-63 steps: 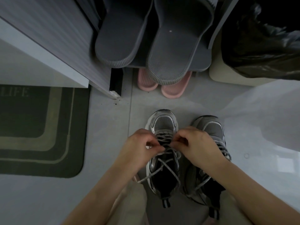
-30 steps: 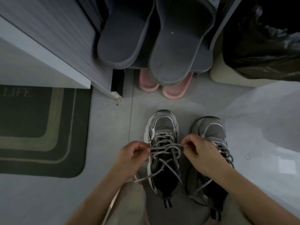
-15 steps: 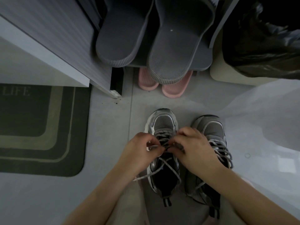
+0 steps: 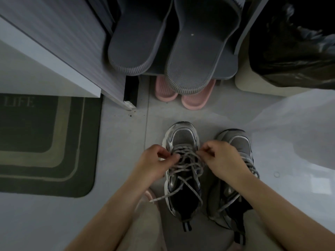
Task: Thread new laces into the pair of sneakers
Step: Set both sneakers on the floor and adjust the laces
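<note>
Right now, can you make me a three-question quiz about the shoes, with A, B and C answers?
1. Where do the pink rubber slippers lie?
A. on a chair
B. on the floor beneath the dark grey rubber slippers
C. inside a sneaker

2. How many grey mesh sneakers stand on the floor?
A. one
B. two
C. four

3. What are the left hand and right hand doing?
A. lying flat on the floor
B. holding a slipper
C. pinching the grey-white lace of the left sneaker

Answers: 1 B, pink toes poke out under the grey pair. 2 B, left sneaker and right sneaker stand side by side. 3 C, both hands pinch lace over it.
</note>
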`<state>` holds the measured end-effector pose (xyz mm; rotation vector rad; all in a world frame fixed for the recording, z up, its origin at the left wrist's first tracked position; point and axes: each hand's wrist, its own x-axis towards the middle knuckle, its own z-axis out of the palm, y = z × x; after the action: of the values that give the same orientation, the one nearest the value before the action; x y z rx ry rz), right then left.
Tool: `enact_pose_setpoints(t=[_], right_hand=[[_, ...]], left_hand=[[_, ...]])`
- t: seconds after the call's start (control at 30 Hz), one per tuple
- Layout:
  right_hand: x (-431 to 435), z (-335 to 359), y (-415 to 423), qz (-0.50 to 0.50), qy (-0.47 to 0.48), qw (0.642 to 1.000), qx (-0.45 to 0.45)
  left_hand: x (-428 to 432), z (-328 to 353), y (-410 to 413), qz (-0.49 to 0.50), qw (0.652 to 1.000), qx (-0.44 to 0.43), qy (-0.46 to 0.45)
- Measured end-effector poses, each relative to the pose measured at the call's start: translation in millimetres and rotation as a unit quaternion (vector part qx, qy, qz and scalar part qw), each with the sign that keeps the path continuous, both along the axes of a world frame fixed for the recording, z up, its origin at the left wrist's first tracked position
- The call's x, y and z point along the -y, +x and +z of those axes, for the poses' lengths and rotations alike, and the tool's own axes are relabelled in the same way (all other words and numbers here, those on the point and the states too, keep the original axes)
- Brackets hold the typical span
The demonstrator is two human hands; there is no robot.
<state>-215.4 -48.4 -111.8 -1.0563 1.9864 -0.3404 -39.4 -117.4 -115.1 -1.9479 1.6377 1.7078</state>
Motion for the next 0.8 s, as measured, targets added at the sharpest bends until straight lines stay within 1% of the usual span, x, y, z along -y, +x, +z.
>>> enact_pose_setpoints(t=[0.07,0.17,0.27,0.43,0.53,0.6,0.63,0.73,0.77,0.8], right_hand=[[9.8,3.3,3.0,0.022,0.054,0.998,0.008],[17.6,6.5,6.0,0.044,0.141,0.989,0.029],[19.6,6.7,9.3,0.035,0.167,0.984,0.044],[15.2,7.2,9.7,0.018,0.131,0.990,0.038],[11.5,2.4,6.5,0.012,0.115,0.992,0.055],[8.4,-0.1,3.6,0.013,0.105,0.992,0.071],[6.8,-1.9,2.7,0.004,0.101,0.991,0.091],[-1.9,-3.9,-0.5,-0.069,0.103,0.976,0.181],[-4.5,-4.4,-2.5,-0.089,0.080,0.976,0.182],[-6.8,-3.9,-4.6,-0.099,0.044,0.981,0.159]], left_hand=[[1.8,-0.5,-5.2,-0.015,0.999,0.014,0.046],[3.9,-3.4,-10.6,-0.045,0.995,0.047,0.078],[6.0,-6.4,-12.7,-0.036,0.995,0.045,0.085],[6.5,-7.2,-8.6,-0.016,0.998,0.024,0.047],[5.5,-6.6,-6.8,0.015,0.998,0.013,0.059],[5.0,-4.4,-4.4,0.015,0.998,0.005,0.063],[5.0,-2.8,-2.6,0.004,0.998,0.003,0.059],[3.4,4.5,3.7,-0.009,0.999,-0.020,0.043],[3.1,7.2,5.9,0.001,0.999,-0.031,0.029],[2.5,10.4,8.3,0.015,0.999,-0.040,0.009]])
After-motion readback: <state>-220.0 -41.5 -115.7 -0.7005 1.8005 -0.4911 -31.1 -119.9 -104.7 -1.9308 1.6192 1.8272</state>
